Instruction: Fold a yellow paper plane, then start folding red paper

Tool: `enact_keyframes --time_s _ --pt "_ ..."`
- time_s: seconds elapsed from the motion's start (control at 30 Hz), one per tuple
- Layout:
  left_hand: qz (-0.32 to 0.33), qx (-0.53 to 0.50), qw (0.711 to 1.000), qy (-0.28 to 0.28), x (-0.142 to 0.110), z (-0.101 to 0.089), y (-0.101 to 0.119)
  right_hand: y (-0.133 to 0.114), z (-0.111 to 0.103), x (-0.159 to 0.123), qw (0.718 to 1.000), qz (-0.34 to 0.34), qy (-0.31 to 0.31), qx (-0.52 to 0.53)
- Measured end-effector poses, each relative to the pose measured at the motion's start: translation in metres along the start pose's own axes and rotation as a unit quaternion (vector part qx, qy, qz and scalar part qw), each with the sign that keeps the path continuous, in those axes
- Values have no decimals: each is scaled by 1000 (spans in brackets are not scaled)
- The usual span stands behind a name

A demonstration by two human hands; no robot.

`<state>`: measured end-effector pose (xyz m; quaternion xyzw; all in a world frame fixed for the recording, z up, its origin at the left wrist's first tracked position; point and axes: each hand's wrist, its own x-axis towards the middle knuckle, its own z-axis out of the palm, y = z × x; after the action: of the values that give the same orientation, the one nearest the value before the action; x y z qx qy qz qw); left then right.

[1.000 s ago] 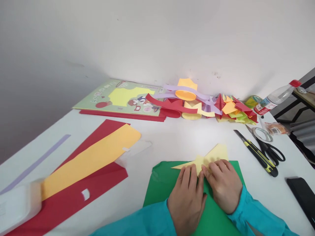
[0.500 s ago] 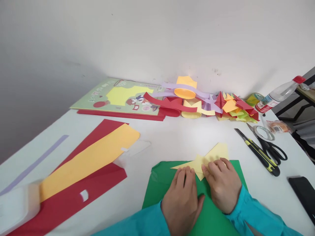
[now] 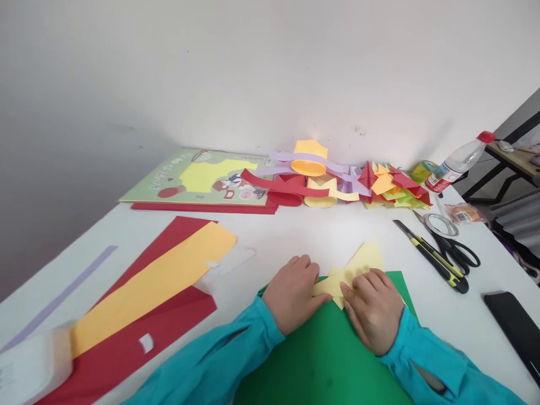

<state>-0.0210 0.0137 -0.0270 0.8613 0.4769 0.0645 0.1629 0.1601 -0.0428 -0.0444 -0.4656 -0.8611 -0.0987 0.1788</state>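
A pale yellow folded paper [image 3: 363,260] lies at the far edge of a green sheet [image 3: 324,360]. My left hand [image 3: 295,292] grips the narrow left arm of the folded paper, thumb in front and curled fingers behind, covering its tip. On the right part of the paper, my right hand [image 3: 373,306] presses and pinches with bent fingers, thumb close to the crossing of the folds. The paper's lower right part is hidden under that hand.
To the right lie a utility knife [image 3: 432,256], scissors [image 3: 453,247], a tape roll [image 3: 441,224] and a black phone-like object [image 3: 512,326]. Red paper [image 3: 160,326] and an orange strip [image 3: 156,281] lie left. Paper crowns [image 3: 310,160] and a bottle [image 3: 458,163] stand behind.
My left hand has gone from pressing flat on the paper's left point to gripping it, turned and slightly farther left. The right hand stays on the paper. The view has shifted slightly.
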Motion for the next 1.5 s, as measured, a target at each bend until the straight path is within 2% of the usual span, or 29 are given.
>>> enact_keyframes --time_s 0.2,0.33,0.43,0.5,0.57,0.63,0.7,0.77,0.87,0.93,1.03,1.17,1.23,1.4,1.5 --pt "-45 -108 991 -61 2 -10 8 5 0 0 996 20 41 81" --pt "-45 -180 979 -90 3 -13 11 11 -4 1 989 33 79 118" --pt "-27 -194 977 -88 4 -17 12 13 -14 5 992 50 91 72" --pt "1 -196 978 -77 3 -24 15 13 -21 8 994 52 74 63" --pt "26 -226 972 -55 3 -34 17 15 -27 9 992 62 49 99" --pt "22 -305 952 -22 3 -44 19 17 -33 10 981 101 43 162" --pt "-13 -407 913 7 5 -50 19 18 -38 10 958 166 57 229" --pt "-43 -506 861 27 8 -50 20 17 -41 10 917 249 64 305" --pt "-41 -639 768 7 10 -41 25 12 -42 12 814 366 67 445" --pt "-30 -691 721 -28 11 -32 31 8 -41 13 757 404 76 507" --pt "-35 -707 706 -39 11 -22 37 4 -38 14 725 412 57 549" --pt "-38 -713 697 -64 12 -17 36 8 -37 14 678 401 -33 615" --pt "-35 -715 694 -76 14 -16 34 10 -36 13 663 400 -59 630" --pt "-45 -722 684 -87 16 -12 32 15 -32 11 649 388 -97 647" --pt "-61 -725 682 -80 15 -10 34 16 -28 8 661 382 -89 640"
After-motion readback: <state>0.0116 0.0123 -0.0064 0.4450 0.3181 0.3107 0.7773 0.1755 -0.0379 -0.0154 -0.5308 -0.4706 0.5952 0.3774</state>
